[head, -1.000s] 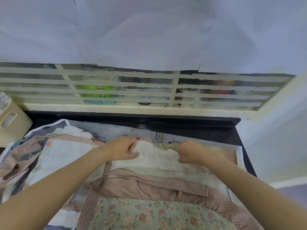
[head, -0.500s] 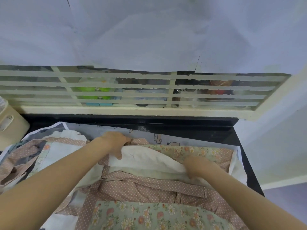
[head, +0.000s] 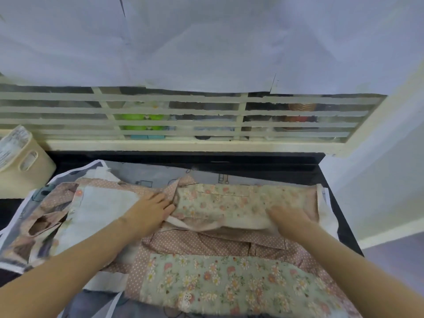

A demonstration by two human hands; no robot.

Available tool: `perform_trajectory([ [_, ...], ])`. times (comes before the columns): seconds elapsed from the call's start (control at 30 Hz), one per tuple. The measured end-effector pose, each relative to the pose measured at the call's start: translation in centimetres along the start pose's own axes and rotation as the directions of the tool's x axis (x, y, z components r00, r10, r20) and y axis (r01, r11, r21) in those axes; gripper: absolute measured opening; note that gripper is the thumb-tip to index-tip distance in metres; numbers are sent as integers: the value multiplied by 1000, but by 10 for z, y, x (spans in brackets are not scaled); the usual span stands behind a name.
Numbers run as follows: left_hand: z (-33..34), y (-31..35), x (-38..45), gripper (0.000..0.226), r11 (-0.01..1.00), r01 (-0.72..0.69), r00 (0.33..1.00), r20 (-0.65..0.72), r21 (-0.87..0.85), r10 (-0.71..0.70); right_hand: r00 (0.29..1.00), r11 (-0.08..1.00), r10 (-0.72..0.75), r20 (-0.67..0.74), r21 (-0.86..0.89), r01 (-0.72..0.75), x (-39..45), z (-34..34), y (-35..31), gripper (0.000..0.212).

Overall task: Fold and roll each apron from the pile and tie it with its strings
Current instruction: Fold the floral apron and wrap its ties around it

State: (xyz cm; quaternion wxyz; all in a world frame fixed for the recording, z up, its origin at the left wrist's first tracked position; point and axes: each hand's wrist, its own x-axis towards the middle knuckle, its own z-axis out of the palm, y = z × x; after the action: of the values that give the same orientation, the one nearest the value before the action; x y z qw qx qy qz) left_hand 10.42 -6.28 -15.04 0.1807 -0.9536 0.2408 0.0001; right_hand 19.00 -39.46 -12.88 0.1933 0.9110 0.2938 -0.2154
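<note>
Apron (head: 229,203), floral green cotton with pink dotted trim, part-rolled across the far half of the dark counter (head: 339,226) beside the pile (head: 68,214); judged risk: limp cloth slackens or rolls askew if pressure is uneven. Left hand (head: 149,212) and right hand (head: 289,220) press its ends, fingers spread. Strings not yet tied.

No text, label, brand or number can be read here. The cream container (head: 21,161) at the counter's far left corner holds printed sheets (head: 10,143), but the print is too blurred to make out. The pale grey cloth (head: 146,174) along the counter's far edge carries small dark outline drawings, which are pictures and not letters. The floral apron (head: 241,203) bears only flowers and dots.
</note>
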Motion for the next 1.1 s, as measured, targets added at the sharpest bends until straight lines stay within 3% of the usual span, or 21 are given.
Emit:
perform_trajectory([
  [0.07, 16, 6, -5, 45, 1000, -7, 1000, 8, -3, 7, 997, 999, 9, 73, 35, -12, 0, 17, -11, 29],
  [0.13, 8, 6, -6, 43, 997, 67, 996, 69, -43, -63, 999, 999, 47, 13, -8, -47, 1, 17, -16, 27],
  [0.2, -1, 9, -5, 38, 987, 145, 974, 188, -71, -130, 993, 994, 93, -73, -56, -97, 1, 12, -16, 24],
  [0.27, -1, 17, -1, 40, 991, 130, 928, 356, -31, -111, 985, 986, 137, -106, -84, -146, 1, 12, -18, 23],
  [0.37, -6, 25, 11, 24, 954, 125, 842, 538, -272, 43, 981, 984, 178, 74, -43, -175, 0, 16, -24, 23],
  [0.43, -8, 17, 16, 15, 803, 235, 843, 527, -548, 113, 923, 983, 138, 359, 68, -173, 3, 14, -22, 32],
  [0.47, -12, 11, 17, 15, 692, 280, 886, 456, -666, 80, 871, 975, 104, 481, 125, -186, 6, 8, -20, 41],
  [0.53, -19, -1, 22, 16, 503, 346, 938, 291, -792, -187, 833, 970, 50, 551, 172, -172, 20, -6, -18, 56],
  [0.6, -21, -12, 30, 28, 379, 487, 831, 285, -787, -477, 907, 953, -7, 421, 276, -121, 40, -24, -20, 52],
  [0.67, -13, -21, 38, 50, 316, 663, 715, 449, -679, -536, 973, 909, -89, 213, 416, -8, 60, -47, -32, 40],
  [0.7, -10, -22, 40, 50, 319, 700, 698, 519, -639, -493, 985, 874, -132, 111, 482, 63, 68, -59, -42, 36],
  [0.77, -6, -21, 44, 25, 363, 675, 736, 545, -642, -403, 976, 830, -197, -92, 514, 216, 83, -79, -66, 44],
  [0.83, -6, -21, 47, 30, 439, 597, 802, 496, -671, -333, 937, 844, -264, -230, 415, 340, 100, -92, -92, 56],
  [0.9, -11, -20, 46, 32, 473, 513, 858, 434, -716, -273, 903, 886, -322, -284, 246, 393, 111, -96, -114, 51],
  [1.0, -16, -26, 33, 23, 468, 438, 899, 381, -768, -216, 874, 939, -300, -383, 45, 342, 124, -104, -129, 32],
  [1.1, -14, -32, 18, 12, 429, 412, 911, 352, -804, -215, 862, 962, -101, -497, 171, 212, 131, -113, -117, 30],
])
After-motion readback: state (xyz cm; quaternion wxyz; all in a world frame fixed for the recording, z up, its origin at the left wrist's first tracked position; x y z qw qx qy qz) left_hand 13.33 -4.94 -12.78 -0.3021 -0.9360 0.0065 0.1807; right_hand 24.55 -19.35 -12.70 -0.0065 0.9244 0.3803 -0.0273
